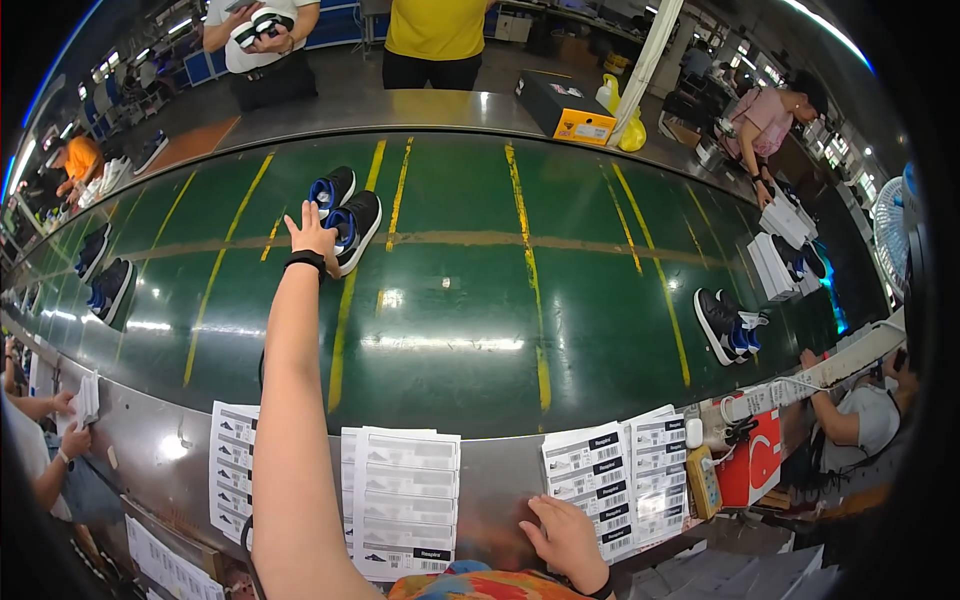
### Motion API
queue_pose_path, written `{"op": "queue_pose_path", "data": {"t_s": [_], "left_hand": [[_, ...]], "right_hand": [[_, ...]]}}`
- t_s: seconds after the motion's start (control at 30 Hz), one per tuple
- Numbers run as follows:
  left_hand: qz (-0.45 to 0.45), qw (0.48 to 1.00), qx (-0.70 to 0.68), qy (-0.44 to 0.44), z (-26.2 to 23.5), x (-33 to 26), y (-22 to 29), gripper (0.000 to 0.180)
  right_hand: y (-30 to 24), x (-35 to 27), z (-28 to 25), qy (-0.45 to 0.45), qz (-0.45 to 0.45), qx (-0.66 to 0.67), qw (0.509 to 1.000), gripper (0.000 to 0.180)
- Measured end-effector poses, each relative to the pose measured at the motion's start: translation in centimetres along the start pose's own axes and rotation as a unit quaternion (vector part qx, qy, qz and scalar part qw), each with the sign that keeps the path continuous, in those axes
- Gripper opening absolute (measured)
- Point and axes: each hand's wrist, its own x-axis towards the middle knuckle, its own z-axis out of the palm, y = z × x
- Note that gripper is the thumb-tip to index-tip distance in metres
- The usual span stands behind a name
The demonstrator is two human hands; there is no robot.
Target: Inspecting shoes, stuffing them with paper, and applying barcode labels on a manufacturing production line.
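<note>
My left arm stretches across a green conveyor belt (450, 290) to a pair of black sneakers with blue lining and white soles. My left hand (313, 238) has its fingers spread at the heel side of the nearer sneaker (357, 225), touching or almost touching it. The farther sneaker (340, 184) lies just beyond my fingertips. My right hand (565, 540) is open and rests at the edge of a stack of printed label sheets (590, 465); it holds nothing. Another stack of label sheets (405, 495) lies between my arms, and a third (233, 460) is left of my left forearm.
Another sneaker pair (728, 325) stands at the belt's right, more sneakers (108, 288) at the left. A black and orange shoebox (565, 105) sits on the far ledge. Beside the right sheets are a yellow device (703, 482) and a red box (750, 460). Several people work around the belt.
</note>
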Motion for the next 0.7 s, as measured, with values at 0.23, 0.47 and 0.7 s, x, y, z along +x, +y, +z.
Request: {"op": "queue_pose_path", "data": {"t_s": [0.23,0.47,0.7], "left_hand": [[0.072,0.993,-0.091,-0.031,-1.3,-1.1,-0.3,0.073],[0.166,0.854,-0.492,-0.025,-5.9,-10.0,-0.2,0.065],[0.427,0.839,-0.302,0.147,-11.1,-33.9,7.8,0.042]], "right_hand": [[-0.1,-0.4,0.0,0.024,-0.037,-0.002,0.999,0.032],[-1.7,-0.4,-1.4,0.041,-0.004,0.058,0.997,0.034],[-2.9,-0.7,-0.5,0.034,-0.001,0.458,0.888,0.117]]}}
